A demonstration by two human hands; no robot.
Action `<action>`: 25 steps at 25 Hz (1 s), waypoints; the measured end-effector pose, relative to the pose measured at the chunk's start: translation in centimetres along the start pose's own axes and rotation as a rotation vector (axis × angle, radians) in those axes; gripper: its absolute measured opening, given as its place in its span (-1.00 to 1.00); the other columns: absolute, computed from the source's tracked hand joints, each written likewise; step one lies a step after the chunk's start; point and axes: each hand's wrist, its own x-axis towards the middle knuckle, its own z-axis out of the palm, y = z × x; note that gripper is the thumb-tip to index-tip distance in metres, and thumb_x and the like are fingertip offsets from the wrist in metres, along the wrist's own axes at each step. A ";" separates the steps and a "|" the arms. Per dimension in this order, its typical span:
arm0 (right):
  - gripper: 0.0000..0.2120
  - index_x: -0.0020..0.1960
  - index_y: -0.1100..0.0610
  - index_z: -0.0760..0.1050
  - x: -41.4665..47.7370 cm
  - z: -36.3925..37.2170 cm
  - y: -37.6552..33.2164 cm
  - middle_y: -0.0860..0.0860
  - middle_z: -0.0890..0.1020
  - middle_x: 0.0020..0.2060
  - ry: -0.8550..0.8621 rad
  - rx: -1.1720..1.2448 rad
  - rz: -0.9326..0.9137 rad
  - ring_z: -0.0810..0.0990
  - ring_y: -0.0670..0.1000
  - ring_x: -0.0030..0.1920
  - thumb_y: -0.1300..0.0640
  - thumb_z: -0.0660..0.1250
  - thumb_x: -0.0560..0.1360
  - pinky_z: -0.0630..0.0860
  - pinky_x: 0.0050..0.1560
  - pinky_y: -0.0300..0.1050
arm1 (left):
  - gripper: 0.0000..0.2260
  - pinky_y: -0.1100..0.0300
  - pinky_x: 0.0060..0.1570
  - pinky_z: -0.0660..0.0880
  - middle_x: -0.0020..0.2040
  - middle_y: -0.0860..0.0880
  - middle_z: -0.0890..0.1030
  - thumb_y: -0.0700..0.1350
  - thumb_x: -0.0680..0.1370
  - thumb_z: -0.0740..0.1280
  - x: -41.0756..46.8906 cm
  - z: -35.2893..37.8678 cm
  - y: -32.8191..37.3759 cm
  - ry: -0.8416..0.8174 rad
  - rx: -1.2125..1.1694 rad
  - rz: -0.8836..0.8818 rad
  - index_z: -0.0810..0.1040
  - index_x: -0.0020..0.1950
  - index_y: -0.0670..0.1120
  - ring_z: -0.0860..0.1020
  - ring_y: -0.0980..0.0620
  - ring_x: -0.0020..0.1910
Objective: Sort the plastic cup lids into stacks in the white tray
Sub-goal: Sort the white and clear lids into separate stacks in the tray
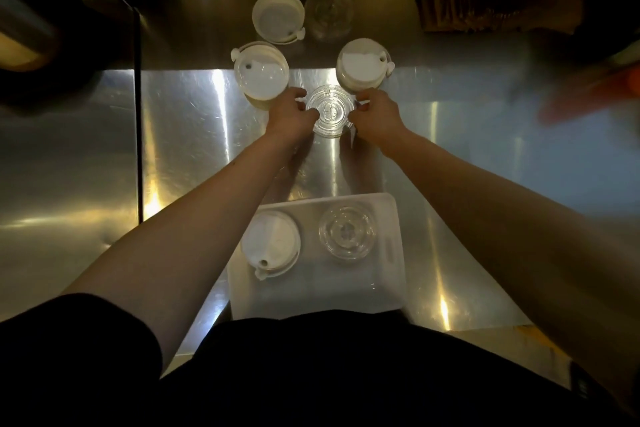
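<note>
A clear cup with a clear flat lid [329, 111] stands at the middle of the steel counter. My left hand [292, 113] grips its left rim and my right hand [375, 113] grips its right rim. Close to me lies the white tray [388, 274]. In it sit a white sip lid [270, 243] on the left and a clear lid stack [347, 231] on the right. Three cups with white sip lids stand beyond my hands: one at left [260, 72], one at right [362, 62], one further back [277, 15]. A clear lidded cup [329, 12] stands at the back.
The steel counter [194, 156] stretches to both sides. A dark vertical seam [138, 135] runs down its left part. Brown paper items [460, 3] lie at the back right, and a blurred orange shape [595, 94] shows at the right edge.
</note>
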 end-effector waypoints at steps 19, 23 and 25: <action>-0.58 0.34 0.19 0.45 -6.7 -2.1 0.4 0.11 0.61 0.07 0.044 0.329 -0.036 0.63 0.08 0.01 0.27 0.33 0.48 0.62 0.01 -0.04 | -0.74 0.20 0.01 0.59 0.09 -0.03 0.59 -0.22 0.56 0.34 -5.6 -0.8 -0.6 0.115 -0.179 0.125 0.54 0.26 -0.11 0.57 0.10 -0.06; -0.58 0.36 0.20 0.44 -10.0 -2.8 0.2 0.07 0.62 0.00 0.058 0.304 -0.123 0.62 0.01 -0.04 0.27 0.31 0.50 0.61 -0.05 -0.13 | -0.67 0.10 0.16 0.57 0.18 -0.04 0.57 -0.19 0.56 0.34 -8.6 -1.1 -0.7 0.116 -0.182 0.169 0.47 0.32 -0.04 0.56 0.01 0.10; -0.59 0.36 0.19 0.45 -11.6 -2.9 0.3 0.03 0.60 -0.04 0.079 0.293 -0.153 0.61 0.00 -0.07 0.27 0.31 0.51 0.62 -0.06 -0.13 | -0.65 0.06 0.17 0.57 0.22 -0.07 0.56 -0.19 0.56 0.35 -10.2 -1.3 -1.0 0.118 -0.182 0.200 0.47 0.33 -0.01 0.56 -0.01 0.13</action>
